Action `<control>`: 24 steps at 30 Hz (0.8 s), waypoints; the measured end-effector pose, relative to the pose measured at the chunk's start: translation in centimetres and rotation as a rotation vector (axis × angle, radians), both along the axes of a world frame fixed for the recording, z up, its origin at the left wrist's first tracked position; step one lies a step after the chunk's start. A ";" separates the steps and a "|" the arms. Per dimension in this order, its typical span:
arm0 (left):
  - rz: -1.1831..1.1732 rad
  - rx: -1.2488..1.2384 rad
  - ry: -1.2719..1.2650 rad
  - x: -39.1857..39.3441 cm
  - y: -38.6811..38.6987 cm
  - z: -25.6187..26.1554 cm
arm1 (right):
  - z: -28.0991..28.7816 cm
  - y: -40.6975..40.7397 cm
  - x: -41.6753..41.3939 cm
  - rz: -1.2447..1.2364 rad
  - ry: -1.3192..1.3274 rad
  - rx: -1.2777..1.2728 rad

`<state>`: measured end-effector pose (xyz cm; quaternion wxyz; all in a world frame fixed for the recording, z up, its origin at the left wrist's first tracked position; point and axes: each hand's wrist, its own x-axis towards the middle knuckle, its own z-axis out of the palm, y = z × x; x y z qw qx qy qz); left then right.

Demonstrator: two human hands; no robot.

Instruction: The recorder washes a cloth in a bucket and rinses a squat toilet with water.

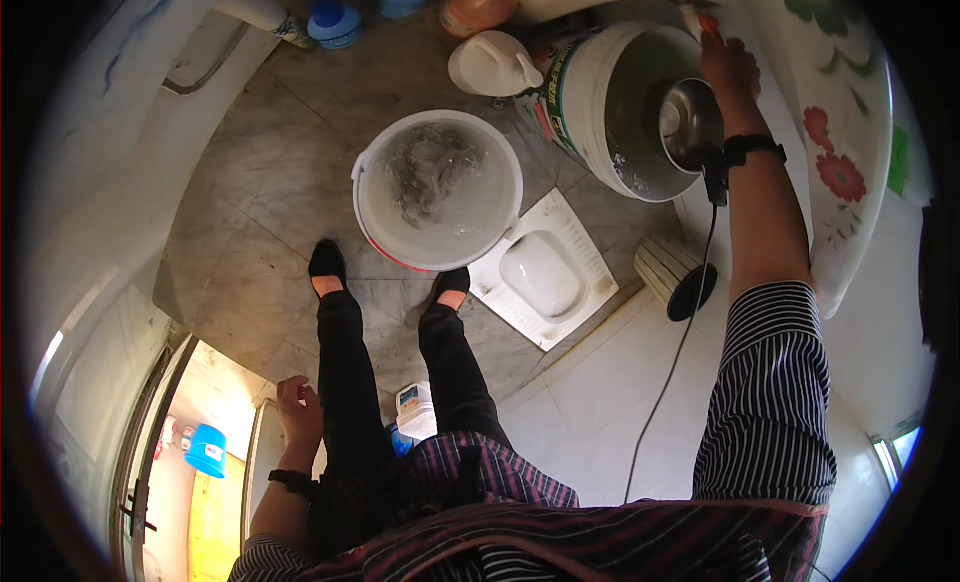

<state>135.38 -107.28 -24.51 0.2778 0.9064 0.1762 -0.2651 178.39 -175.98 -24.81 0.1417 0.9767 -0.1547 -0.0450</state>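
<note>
At the upper right, my right hand (733,70) grips an orange-ended handle (709,28). A shiny metal dipper bowl (679,128) lies just under this hand and wrist, inside the mouth of a large white bucket (589,101) that bears printing. The join between handle and bowl is hidden. My left hand (300,411) hangs by my left leg, fingers loosely curled, with nothing seen in it. Before my feet stands a white pail (517,180) of rippling water, its surface broken by bubbles.
A squat toilet pan (544,270) is set in the tiled floor beside the pail. A striped waste bin (671,278) stands by the wall. A white jug (491,64) and blue bottles (334,25) sit farther off. The flowered basin (840,154) edges the right side.
</note>
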 end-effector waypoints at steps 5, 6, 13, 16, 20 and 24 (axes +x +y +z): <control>0.025 -0.003 0.058 0.4 0.9 0.3 | 1.0 1.7 0.8 0.181 0.276 -0.303; 0.024 -0.005 0.057 0.5 1.1 0.2 | 0.4 0.9 0.9 0.180 0.276 -0.304; -0.006 0.009 0.035 0.6 1.3 -0.4 | -1.8 -1.8 2.1 -0.185 -0.136 -0.143; -0.021 0.013 0.034 0.5 1.4 0.1 | -1.7 1.1 1.9 -0.255 -0.072 0.189; -0.063 -0.011 0.012 1.5 0.2 -0.8 | -2.9 -3.3 2.5 -0.169 0.026 -0.095; -0.059 -0.018 -0.043 2.2 0.2 -0.4 | -3.2 -5.1 1.6 -0.035 0.139 -0.024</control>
